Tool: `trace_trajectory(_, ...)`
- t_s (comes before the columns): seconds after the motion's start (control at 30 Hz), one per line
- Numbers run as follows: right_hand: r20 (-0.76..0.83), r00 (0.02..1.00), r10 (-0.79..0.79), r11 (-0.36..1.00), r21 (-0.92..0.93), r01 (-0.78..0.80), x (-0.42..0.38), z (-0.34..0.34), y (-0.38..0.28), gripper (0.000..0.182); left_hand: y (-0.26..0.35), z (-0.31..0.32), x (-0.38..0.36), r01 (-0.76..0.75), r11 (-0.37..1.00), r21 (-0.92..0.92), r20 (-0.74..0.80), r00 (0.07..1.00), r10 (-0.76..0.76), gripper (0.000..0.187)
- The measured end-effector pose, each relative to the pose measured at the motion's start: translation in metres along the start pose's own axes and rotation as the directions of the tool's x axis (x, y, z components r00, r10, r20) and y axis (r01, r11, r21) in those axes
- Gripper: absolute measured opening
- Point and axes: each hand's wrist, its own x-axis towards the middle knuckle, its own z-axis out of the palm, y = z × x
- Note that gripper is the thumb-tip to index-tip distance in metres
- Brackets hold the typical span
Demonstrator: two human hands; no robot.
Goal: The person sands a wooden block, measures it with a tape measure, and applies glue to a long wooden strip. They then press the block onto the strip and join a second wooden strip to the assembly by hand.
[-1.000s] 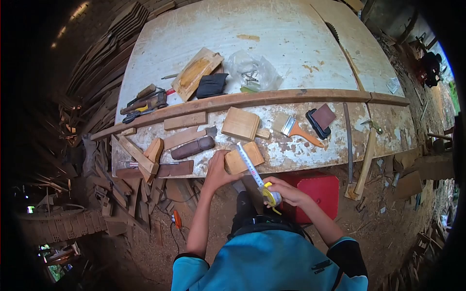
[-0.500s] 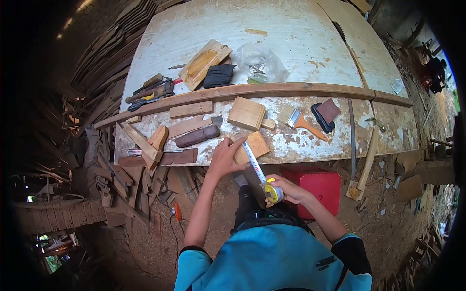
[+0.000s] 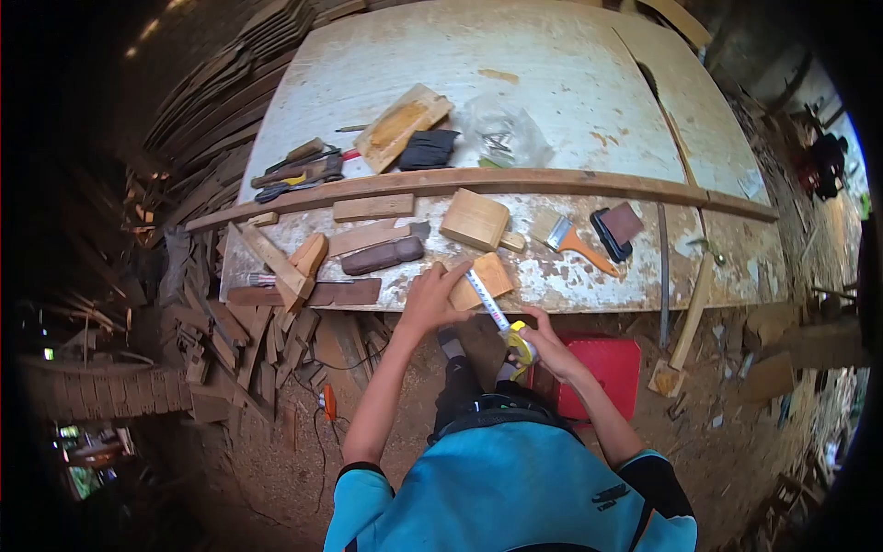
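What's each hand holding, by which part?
Right hand: tape measure, by its case. Left hand: at the tip of the blade and left edge of the small block; hold unclear.

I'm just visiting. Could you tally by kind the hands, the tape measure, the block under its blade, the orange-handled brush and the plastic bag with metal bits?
Hands: 2 (left hand, right hand)
Tape measure: 1
Block under the blade: 1
Brush: 1
Bag: 1
Total: 6

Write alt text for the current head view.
A person's right hand holds a yellow tape measure, its blade extended across a small wooden block on a worn workbench, the left hand at the blade's tip. An orange-handled paintbrush lies nearby.
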Motion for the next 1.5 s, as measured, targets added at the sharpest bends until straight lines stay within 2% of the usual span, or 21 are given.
trace_trajectory(0.17,-0.211,0.941,-0.264,0.958,0.052,0.281,0.012,-0.003,0.005,0.04,-0.003,0.006,-0.008,0.008,0.988,-0.156,-0.122,0.992,-0.027,0.1)
trace_trajectory(0.27,-0.354,0.868,-0.347,0.925,0.024,0.379,0.005,-0.011,-0.003,0.042,-0.009,0.006,-0.008,-0.026,0.996,-0.087,-0.154,0.988,0.013,0.095)
trace_trajectory(0.4,-0.496,0.629,-0.598,0.692,-0.716,0.094,0.004,-0.017,-0.041,0.049,-0.026,0.004,-0.006,-0.165,0.985,0.053,-0.241,0.955,0.173,0.07)
trace_trajectory(0.53,-0.276,0.504,-0.819,0.334,-0.942,0.026,0.059,-0.051,-0.037,0.061,-0.04,0.006,-0.005,-0.213,0.977,0.001,-0.255,0.945,0.206,0.043)
trace_trajectory(0.57,-0.267,0.568,-0.778,0.321,-0.947,-0.005,0.066,-0.053,-0.037,0.061,-0.038,0.011,-0.009,-0.198,0.98,-0.021,-0.271,0.944,0.185,0.047)
trace_trajectory(0.6,-0.239,0.508,-0.827,0.271,-0.962,-0.011,0.067,-0.048,-0.032,0.062,-0.028,0.01,-0.017,-0.217,0.976,-0.003,-0.257,0.943,0.209,0.048)
trace_trajectory(0.7,-0.159,0.575,-0.802,0.177,-0.984,-0.025,0.086,-0.062,-0.02,0.064,-0.005,0.014,-0.043,-0.262,0.962,0.08,-0.297,0.915,0.274,0.044)
trace_trajectory(0.8,-0.139,0.526,-0.839,0.175,-0.984,0.018,0.069,-0.052,-0.009,0.057,-0.005,0.045,-0.072,-0.314,0.937,-0.154,-0.052,0.949,0.31,0.033)
trace_trajectory(0.9,-0.081,0.459,-0.885,0.147,-0.983,0.109,-0.01,-0.035,0.015,0.049,0.015,0.082,-0.112,-0.29,0.916,-0.276,0.352,0.857,0.377,0.03)
trace_trajectory(0.93,-0.094,0.496,-0.863,0.225,-0.951,0.211,-0.041,-0.04,0.032,0.046,-0.004,0.119,-0.123,-0.325,0.905,-0.273,0.458,0.783,0.42,0.031)
trace_trajectory(0.97,-0.095,0.535,-0.839,0.302,-0.9,0.314,-0.078,-0.043,0.054,0.043,0.007,0.134,-0.135,-0.207,0.93,-0.302,0.637,0.683,0.359,0.037)
trace_trajectory(1.03,-0.191,0.585,-0.788,0.427,-0.854,0.296,-0.151,-0.062,0.122,0.039,0.0,0.185,-0.163,-0.028,0.984,-0.176,0.893,0.417,0.172,0.038)
trace_trajectory(1.1,-0.372,0.681,-0.63,0.531,-0.847,0.028,-0.216,-0.098,0.227,0.031,0.008,0.228,-0.18,-0.008,0.998,-0.069,0.974,0.218,0.069,0.037)
trace_trajectory(1.17,-0.618,0.614,-0.491,0.686,-0.708,-0.164,-0.297,-0.116,0.338,0.027,0.03,0.271,-0.197,-0.042,0.998,-0.052,0.985,0.163,0.058,0.036)
trace_trajectory(1.2,-0.676,0.675,-0.297,0.789,-0.572,-0.225,-0.338,-0.13,0.394,0.033,0.054,0.294,-0.202,-0.07,0.994,-0.08,0.98,0.177,0.091,0.036)
trace_trajectory(1.23,-0.825,0.54,-0.168,0.802,-0.433,-0.412,-0.392,-0.115,0.416,0.037,0.084,0.313,-0.206,-0.105,0.988,-0.113,0.971,0.198,0.133,0.036)
trace_trajectory(1.27,-0.733,0.625,0.268,0.738,-0.261,-0.622,-0.43,-0.114,0.43,0.039,0.11,0.334,-0.21,-0.136,0.98,-0.147,0.963,0.206,0.173,0.035)
trace_trajectory(1.33,-0.64,0.602,0.478,0.731,-0.09,-0.676,-0.471,-0.111,0.488,0.038,0.178,0.377,-0.217,-0.213,0.941,-0.263,0.932,0.197,0.305,0.035)
trace_trajectory(1.4,-0.671,0.713,0.202,0.748,-0.364,-0.555,-0.501,-0.12,0.509,0.043,0.268,0.419,-0.221,-0.298,0.852,-0.432,0.851,0.18,0.494,0.034)
trace_trajectory(1.47,-0.633,0.768,0.098,0.934,-0.208,-0.291,-0.521,-0.15,0.495,0.046,0.367,0.42,-0.213,-0.403,0.754,-0.518,0.768,0.168,0.618,0.028)
trace_trajectory(1.5,-0.67,0.732,0.126,0.925,-0.187,-0.331,-0.523,-0.163,0.493,0.045,0.428,0.4,-0.206,-0.207,0.886,-0.415,0.887,0.123,0.444,0.029)
